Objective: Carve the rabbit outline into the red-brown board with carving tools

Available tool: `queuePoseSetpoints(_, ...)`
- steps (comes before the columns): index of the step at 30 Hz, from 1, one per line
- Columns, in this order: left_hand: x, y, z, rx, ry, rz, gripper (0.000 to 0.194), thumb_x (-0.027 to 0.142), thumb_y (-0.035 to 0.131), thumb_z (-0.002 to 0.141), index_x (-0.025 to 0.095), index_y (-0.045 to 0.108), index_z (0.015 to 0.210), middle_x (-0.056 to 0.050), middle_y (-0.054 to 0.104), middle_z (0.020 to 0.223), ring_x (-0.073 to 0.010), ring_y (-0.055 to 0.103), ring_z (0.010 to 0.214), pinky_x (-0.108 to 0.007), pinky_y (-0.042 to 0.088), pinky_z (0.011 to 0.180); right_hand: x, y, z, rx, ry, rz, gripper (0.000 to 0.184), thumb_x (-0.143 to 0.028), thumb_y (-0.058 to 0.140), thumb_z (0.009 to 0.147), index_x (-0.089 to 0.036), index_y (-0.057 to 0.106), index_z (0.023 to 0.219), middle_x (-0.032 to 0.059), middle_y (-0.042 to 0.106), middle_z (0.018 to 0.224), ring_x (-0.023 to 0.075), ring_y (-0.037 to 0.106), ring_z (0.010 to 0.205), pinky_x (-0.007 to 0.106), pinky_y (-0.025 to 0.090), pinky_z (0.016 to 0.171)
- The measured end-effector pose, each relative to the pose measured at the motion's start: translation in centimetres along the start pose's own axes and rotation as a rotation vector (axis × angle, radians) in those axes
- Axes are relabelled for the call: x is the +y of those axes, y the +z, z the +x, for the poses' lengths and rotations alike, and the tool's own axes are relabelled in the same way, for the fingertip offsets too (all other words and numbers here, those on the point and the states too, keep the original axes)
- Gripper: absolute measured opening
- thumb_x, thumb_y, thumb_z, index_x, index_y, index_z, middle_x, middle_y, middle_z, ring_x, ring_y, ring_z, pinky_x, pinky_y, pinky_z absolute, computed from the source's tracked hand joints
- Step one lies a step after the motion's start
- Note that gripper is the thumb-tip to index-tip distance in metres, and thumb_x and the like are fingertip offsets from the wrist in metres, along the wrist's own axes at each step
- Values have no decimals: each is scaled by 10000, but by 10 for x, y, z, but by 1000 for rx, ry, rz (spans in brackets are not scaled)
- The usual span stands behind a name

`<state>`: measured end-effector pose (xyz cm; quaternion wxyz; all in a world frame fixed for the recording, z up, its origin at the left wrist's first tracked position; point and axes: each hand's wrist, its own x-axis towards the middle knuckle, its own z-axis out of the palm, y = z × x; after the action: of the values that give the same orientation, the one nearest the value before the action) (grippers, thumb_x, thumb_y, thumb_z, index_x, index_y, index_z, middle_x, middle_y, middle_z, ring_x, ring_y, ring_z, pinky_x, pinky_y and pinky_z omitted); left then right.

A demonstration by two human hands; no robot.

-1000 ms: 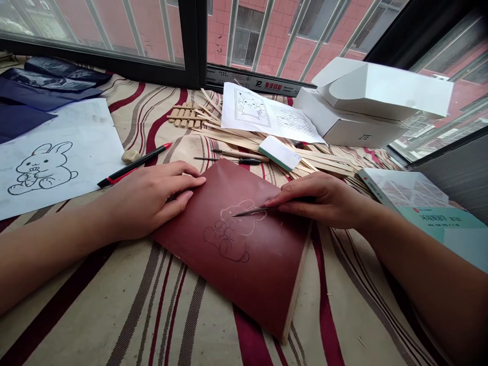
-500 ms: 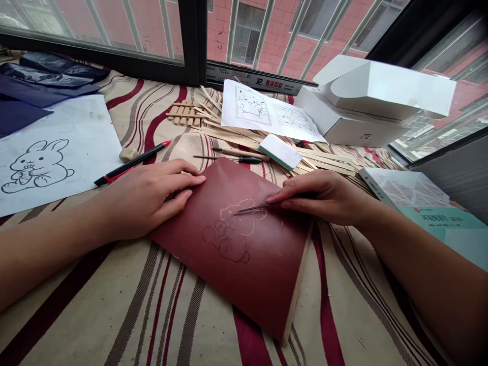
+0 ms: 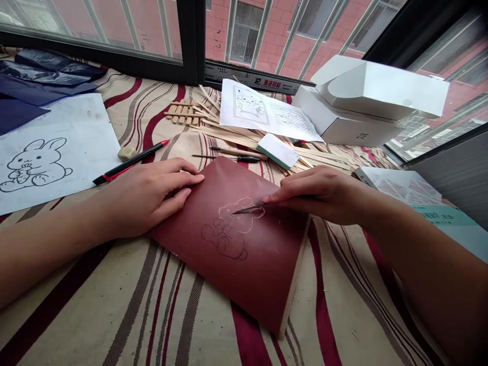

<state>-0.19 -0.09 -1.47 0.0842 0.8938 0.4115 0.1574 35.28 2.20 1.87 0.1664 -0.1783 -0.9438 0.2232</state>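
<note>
A reddish-brown board (image 3: 251, 277) lies at an angle on the striped cloth, with a rabbit outline on its face. The rabbit's head and ears show as pale scratched lines, its body as dark ones. My right hand (image 3: 320, 195) pinches a thin, dark, pointed carving tool (image 3: 247, 208), whose tip is at the rabbit's face; whether it touches the surface I cannot tell. My left hand (image 3: 152, 195) rests flat with loosely spread fingers over the board's upper left edge, holding nothing. To the left lies a paper (image 3: 87, 168) with a matching rabbit drawing.
Beyond the board are two slim tools (image 3: 238, 153), an eraser-like white block (image 3: 278, 151), thin wooden strips (image 3: 224, 133) and a printed sheet (image 3: 267, 112). A black-and-red pen (image 3: 129, 162) lies near my left hand. A white box (image 3: 358, 129) and a book (image 3: 430, 203) stand right.
The view has shifted slightly. My right hand and the tool's tip have barely moved over the rabbit's face; my left hand stays on the board.
</note>
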Motion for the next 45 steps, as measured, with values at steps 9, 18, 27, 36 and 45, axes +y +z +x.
queuePoseSetpoints(9, 1, 1, 1, 4, 1, -28, 485, 402, 359, 1061, 220, 735, 1309, -89, 708, 1398, -267, 696, 1217, -404, 534, 1062, -46, -22, 14, -174, -145, -508, 364, -163, 410, 1107, -239, 757, 1030, -3, 598, 656, 116, 367, 501, 349, 251, 505)
queuePoseSetpoints(18, 1, 3, 2, 25, 26, -32, 476, 356, 354, 1065, 175, 736, 1285, -123, 702, 1370, -278, 711, 1156, -420, 532, 994, -75, -45, 81, -531, -45, -494, 327, 42, 728, 760, -218, 587, 622, -32, 490, 538, 81, 181, 465, 350, 123, 461)
queuePoseSetpoints(27, -10, 11, 3, 44, 51, 5, 558, 445, 308, 1056, 227, 747, 1324, -108, 713, 1387, -289, 697, 1151, -414, 549, 949, -97, -39, 138, -715, 181, -631, 561, 77, 832, 715, -187, 423, 437, -94, 218, 365, 34, 182, 464, 289, 205, 543)
queuePoseSetpoints(36, -15, 16, 5, 60, 55, 8, 549, 455, 330, 1036, 228, 762, 1287, -98, 715, 1355, -292, 711, 1113, -417, 550, 911, -90, -43, 127, -716, 449, -567, 285, -39, 761, 909, -150, 699, 655, -73, 593, 549, 66, 611, 696, 305, 301, 641)
queuePoseSetpoints(45, -15, 17, 5, 86, 75, 14, 544, 440, 326, 1040, 220, 765, 1272, -101, 722, 1332, -286, 712, 1112, -429, 543, 950, -101, -37, 117, -689, 177, -647, 480, -313, 755, 999, -185, 584, 569, -68, 471, 481, 25, 434, 506, 307, 243, 535)
